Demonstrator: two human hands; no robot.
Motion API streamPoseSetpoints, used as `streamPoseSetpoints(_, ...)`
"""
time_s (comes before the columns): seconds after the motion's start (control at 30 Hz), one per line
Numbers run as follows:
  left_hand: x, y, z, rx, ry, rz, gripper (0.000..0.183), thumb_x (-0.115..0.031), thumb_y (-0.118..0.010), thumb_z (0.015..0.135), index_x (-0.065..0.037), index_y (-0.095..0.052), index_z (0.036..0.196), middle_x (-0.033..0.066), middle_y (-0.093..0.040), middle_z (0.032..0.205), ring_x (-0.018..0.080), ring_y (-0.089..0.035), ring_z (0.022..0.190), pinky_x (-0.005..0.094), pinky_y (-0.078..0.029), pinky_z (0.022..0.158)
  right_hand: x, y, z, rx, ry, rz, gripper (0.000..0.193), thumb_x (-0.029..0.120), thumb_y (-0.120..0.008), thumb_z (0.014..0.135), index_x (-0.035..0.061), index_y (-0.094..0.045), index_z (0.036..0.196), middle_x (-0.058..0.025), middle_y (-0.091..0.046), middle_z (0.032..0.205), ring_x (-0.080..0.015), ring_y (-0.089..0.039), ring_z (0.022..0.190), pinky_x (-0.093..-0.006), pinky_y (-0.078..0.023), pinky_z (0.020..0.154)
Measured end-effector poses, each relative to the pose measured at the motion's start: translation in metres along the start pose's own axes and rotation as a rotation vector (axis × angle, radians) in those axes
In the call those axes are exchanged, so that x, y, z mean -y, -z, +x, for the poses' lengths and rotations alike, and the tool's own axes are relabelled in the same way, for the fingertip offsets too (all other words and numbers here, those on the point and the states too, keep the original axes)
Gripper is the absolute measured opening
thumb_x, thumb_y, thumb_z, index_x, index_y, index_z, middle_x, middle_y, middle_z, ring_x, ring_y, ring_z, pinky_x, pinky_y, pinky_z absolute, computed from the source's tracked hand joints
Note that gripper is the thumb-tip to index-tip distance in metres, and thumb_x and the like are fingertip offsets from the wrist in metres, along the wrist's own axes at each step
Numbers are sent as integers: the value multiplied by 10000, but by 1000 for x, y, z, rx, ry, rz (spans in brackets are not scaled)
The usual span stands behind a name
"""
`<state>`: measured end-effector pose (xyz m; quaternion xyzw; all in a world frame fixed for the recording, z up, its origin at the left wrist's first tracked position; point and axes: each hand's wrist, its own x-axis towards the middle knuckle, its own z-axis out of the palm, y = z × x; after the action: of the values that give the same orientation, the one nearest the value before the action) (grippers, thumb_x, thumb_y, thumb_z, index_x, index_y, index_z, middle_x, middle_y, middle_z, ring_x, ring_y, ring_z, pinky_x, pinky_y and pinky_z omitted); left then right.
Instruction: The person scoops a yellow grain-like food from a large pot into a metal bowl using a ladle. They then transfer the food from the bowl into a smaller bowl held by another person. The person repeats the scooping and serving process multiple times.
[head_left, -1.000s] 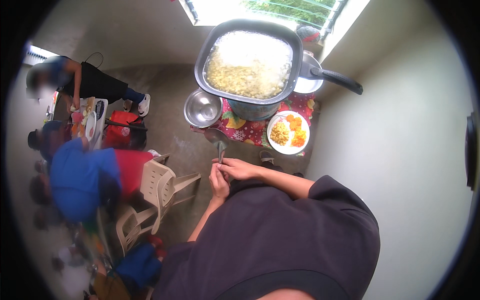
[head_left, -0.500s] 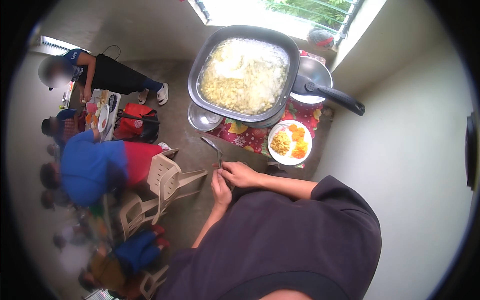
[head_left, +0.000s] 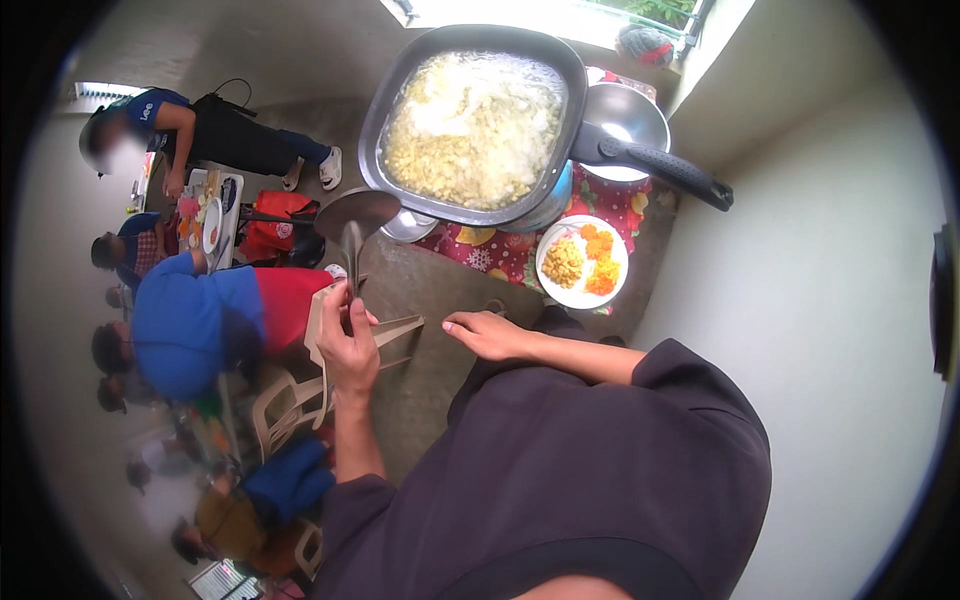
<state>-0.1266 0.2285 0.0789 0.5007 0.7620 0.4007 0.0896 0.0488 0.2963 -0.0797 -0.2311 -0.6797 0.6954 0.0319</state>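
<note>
Left hand (head_left: pixel 349 345) was wrapped around the handle of a metal ladle (head_left: pixel 352 238), held upright in front of the body, bowl end away from the person. The ladle's bowl end overlapped the near-left corner of the pan (head_left: pixel 450 208) in view — couldn't tell if they touched. Right hand (head_left: pixel 487 335) was loose, fingers half spread and slightly bent, palm down near the shirt (head_left: pixel 590 460), well apart from the ladle.

Pan was square, dark, with yellowish pieces (head_left: pixel 465 140) in bubbling liquid; its black handle (head_left: pixel 665 170) pointed right. Beneath it, a red patterned tablecloth (head_left: pixel 490 255). Near the pan's right side sat a metal bowl (head_left: pixel 640 112); a second bowl (head_left: pixel 408 228) showed at the near-left, partly hidden. White plate (head_left: pixel 572 298) on the cloth, right of centre — yellow pile on its left, orange pieces on its right. Beige chair (head_left: pixel 400 328) stood beyond the left hand.
</note>
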Motion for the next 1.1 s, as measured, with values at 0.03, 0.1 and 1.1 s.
streamPoseSetpoints(0.03, -14, 2, 16, 27, -109, 88, 246, -88, -604, 1001, 12, -629, 1225, 110, -637, 866, 184, -638, 709, 316, -497, 629, 0, 0, -2, 22, -22, -11, 549, 473, -413, 1060, 17, -637, 1268, -232, -705, 1146, -428, -644, 1110, -481, -483, 973)
streamPoseSetpoints(0.1, -35, 0, 44, 87, -335, 259, 247, -82, -670, 957, -21, -669, 1197, 121, -664, 908, 225, -663, 740, 343, -514, 653, 0, -1, -5, 29, 7, -29, 538, 455, -409, 1070, 5, -617, 1280, -236, -695, 1156, -422, -641, 1107, -468, -485, 962)
streamPoseSetpoints(1.1, -33, -82, 165, 115, -627, 636, 245, -99, -664, 929, -100, -729, 1165, 92, -691, 946, 314, -681, 833, 410, -537, 727, -8, 4, -17, -119, 27, -30, 528, 454, -436, 1049, 1, -670, 1188, -239, -712, 1111, -434, -656, 1069, -494, -496, 949)
